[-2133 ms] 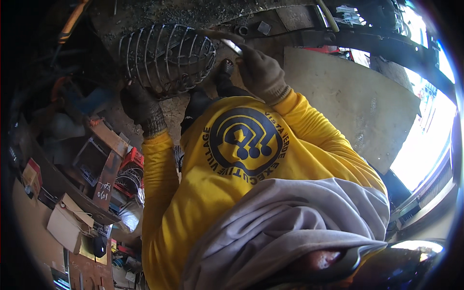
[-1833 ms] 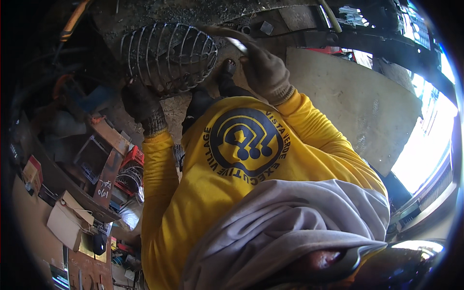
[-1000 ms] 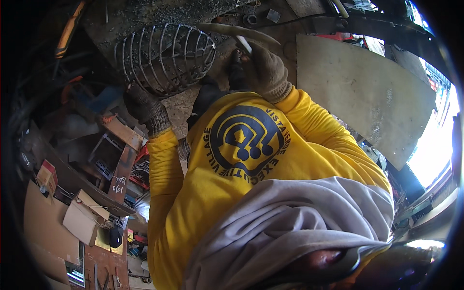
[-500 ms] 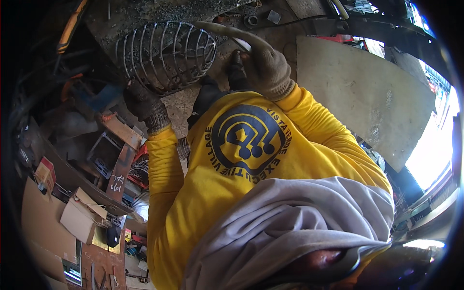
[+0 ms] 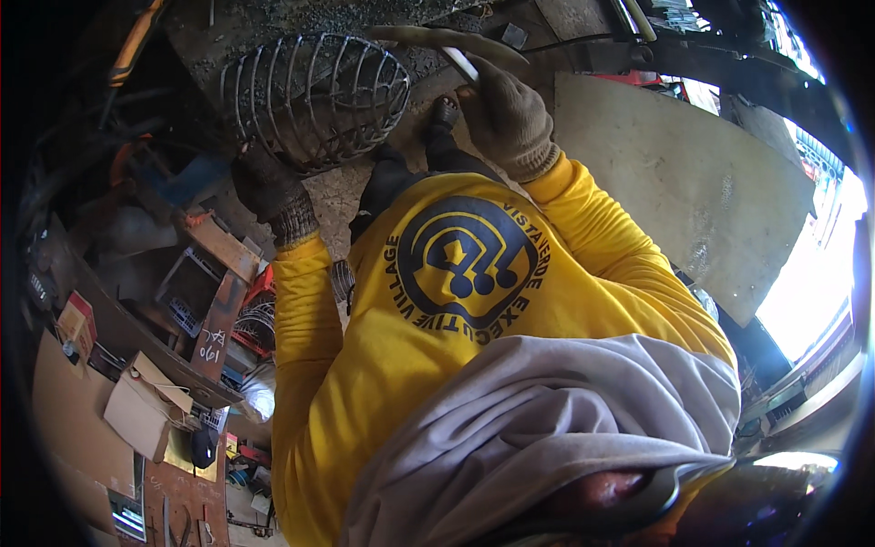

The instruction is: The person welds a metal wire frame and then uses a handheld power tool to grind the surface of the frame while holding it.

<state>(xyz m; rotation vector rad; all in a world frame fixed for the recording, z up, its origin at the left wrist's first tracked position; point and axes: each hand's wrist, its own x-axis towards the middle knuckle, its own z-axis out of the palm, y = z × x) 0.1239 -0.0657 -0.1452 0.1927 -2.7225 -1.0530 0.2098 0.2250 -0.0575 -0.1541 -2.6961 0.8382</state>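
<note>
Apart, left hand [image 5: 272,191] on cage [image 5: 313,102], right hand [image 5: 508,120] around pale rod [image 5: 460,63].

Yellow long-sleeved shirt [image 5: 378,374], dark circular chest emblem [image 5: 469,264] ringed with lettering [image 5: 393,273]; draped grey cloth [image 5: 565,392]; dark trousers [image 5: 386,178]; left hand [image 5: 272,187] gloved dark, right hand [image 5: 508,123] gloved brownish-grey, ribbed knit cuffs [image 5: 536,164]

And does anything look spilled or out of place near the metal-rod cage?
Yes: dark grit lies scattered across the surface beyond the metal-rod cage, loose and unevenly strewn, like spilled debris.
</note>
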